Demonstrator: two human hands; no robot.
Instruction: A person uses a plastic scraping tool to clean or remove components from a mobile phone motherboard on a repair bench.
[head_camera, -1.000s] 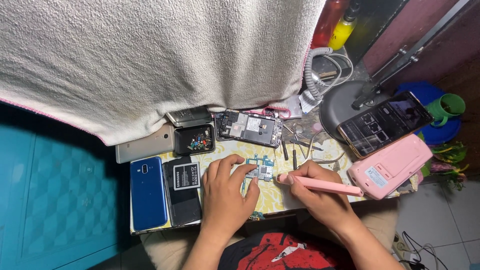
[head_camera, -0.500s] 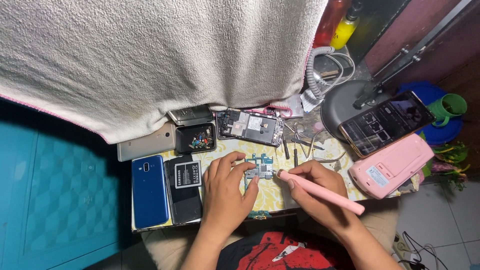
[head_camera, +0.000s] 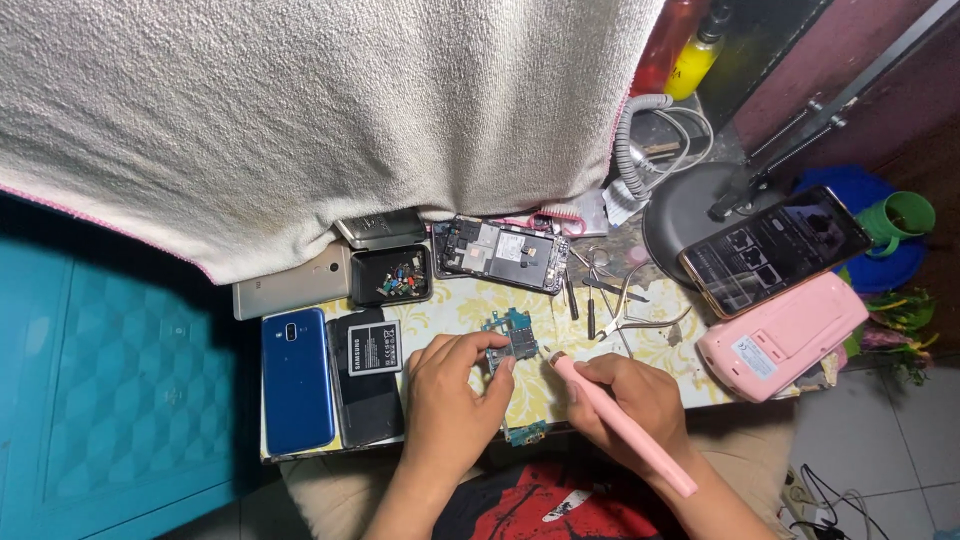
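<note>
Small green circuit board (head_camera: 512, 338), thin, stiff, likely fragile, best taken by its edges: pinched on the patterned counter (head_camera: 460, 305) by left hand (head_camera: 455, 400), right hand (head_camera: 625, 395) clenched round pink pen tool (head_camera: 625, 425), blue phone (head_camera: 296, 380) nearby.

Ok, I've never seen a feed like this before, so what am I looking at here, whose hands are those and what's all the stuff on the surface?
One camera, worn on the person's head, looks down at their own two bare hands. The left hand pinches a small circuit board. The right hand grips a pink pen-shaped tool, its tip by the board. On the patterned work surface lie a blue phone, an opened phone with its battery showing, a stripped phone frame, a tray of small parts, tweezers and a pink case. A towel hangs above.
</note>
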